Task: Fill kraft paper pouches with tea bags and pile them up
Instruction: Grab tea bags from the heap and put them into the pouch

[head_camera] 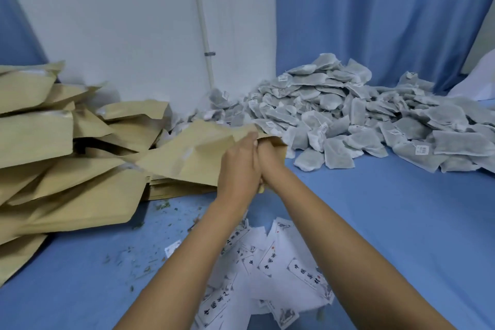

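White paper labels (267, 270): black Chinese characters, blurred, illegible; tea bag tags (421, 149) unreadable.

A creased, tan kraft paper pouch (198, 151) is tilted above the blue surface, its mouth toward the right. A loose heap of the same flat tan pouches (53, 158) lies at left; a mound of grey mesh tea bags with white tags (348, 120) sits at right

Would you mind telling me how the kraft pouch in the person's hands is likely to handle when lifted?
The kraft pouch probably flexes rather than holding flat: it is creased and buckled where the left hand and right hand grip it. It likely feels light, since it looks thin.
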